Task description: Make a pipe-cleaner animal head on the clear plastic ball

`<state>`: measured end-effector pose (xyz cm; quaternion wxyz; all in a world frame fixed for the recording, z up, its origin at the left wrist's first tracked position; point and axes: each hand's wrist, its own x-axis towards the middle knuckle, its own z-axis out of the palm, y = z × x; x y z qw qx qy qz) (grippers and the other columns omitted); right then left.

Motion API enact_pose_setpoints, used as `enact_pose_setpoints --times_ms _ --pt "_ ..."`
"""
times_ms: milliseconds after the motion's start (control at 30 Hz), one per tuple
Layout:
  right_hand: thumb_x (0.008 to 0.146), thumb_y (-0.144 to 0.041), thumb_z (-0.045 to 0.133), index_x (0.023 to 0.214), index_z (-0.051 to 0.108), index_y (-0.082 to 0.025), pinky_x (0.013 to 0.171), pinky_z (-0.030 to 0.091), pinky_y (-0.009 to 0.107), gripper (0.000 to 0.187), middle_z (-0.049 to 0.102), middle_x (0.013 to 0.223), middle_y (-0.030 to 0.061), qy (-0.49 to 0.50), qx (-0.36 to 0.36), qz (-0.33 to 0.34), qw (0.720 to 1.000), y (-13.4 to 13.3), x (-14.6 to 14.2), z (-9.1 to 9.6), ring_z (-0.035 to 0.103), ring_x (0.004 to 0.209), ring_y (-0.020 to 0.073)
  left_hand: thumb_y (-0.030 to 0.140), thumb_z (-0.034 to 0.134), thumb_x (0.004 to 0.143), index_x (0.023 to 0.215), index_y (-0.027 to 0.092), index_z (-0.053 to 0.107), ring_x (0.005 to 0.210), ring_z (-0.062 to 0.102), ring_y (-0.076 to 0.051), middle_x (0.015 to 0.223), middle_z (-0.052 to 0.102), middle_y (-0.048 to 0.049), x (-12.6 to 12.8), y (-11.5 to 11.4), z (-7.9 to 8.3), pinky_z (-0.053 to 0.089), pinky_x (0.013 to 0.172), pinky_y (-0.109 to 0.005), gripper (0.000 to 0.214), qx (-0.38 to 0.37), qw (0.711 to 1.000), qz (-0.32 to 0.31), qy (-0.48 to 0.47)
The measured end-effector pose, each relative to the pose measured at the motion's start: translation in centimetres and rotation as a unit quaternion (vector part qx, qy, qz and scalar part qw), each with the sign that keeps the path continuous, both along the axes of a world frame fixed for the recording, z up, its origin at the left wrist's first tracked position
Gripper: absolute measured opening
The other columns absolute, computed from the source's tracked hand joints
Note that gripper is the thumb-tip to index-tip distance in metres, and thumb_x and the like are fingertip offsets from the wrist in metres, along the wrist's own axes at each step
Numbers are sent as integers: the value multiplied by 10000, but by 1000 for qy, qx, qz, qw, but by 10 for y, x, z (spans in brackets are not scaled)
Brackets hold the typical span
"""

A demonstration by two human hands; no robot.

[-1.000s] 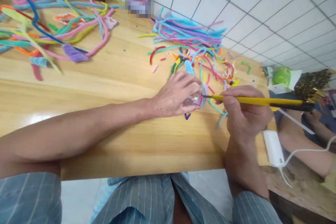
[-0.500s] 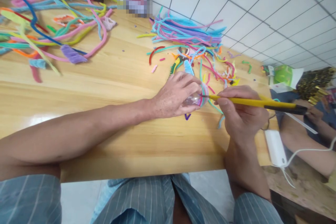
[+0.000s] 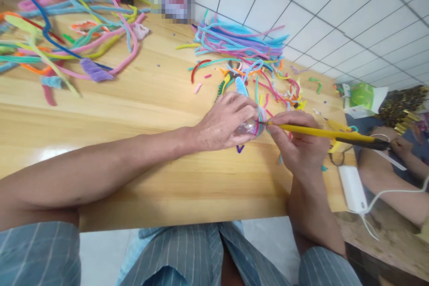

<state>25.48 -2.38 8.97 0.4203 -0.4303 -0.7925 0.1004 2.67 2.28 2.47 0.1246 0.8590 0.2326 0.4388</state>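
My left hand (image 3: 223,121) is closed around a small clear round object (image 3: 250,128) wound with pink and teal pipe cleaner, resting on the wooden table (image 3: 140,111). My right hand (image 3: 301,140) pinches a long yellow tool with a black end (image 3: 321,133). Its thin metal tip touches the wrapped object by my left fingertips. Most of the clear object is hidden under my left fingers.
A heap of coloured pipe cleaners (image 3: 241,49) and cut bits lies just beyond my hands; another tangle (image 3: 67,40) spreads at the far left. A white power adapter with cable (image 3: 351,187) sits at the table's right edge. Another person's arm (image 3: 392,187) is at right.
My right hand has slid left along the yellow tool toward its tip, closing up to my left fingers. The tool's black end has dropped slightly. My left hand has stayed put.
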Motion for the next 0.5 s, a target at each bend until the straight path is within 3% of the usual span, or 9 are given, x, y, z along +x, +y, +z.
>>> enact_pose_setpoints --times_ms 233,500 --pt "947 -247 799 1022 768 -297 821 634 428 96 797 945 13 -7 -9 -16 1000 -2 0 0 761 872 225 400 724 1016 1321 239 574 1289 628 -303 1414 706 -126 -1 -1 1 426 1108 -482 377 -2 1000 -3 8" --pt "947 -254 802 1023 774 -302 801 631 401 94 799 939 6 3 -6 -8 1000 -2 -2 0 757 853 214 410 708 1029 1267 234 622 1272 599 -307 1431 694 -130 -2 -3 0 442 1104 -488 308 6 1000 4 9"
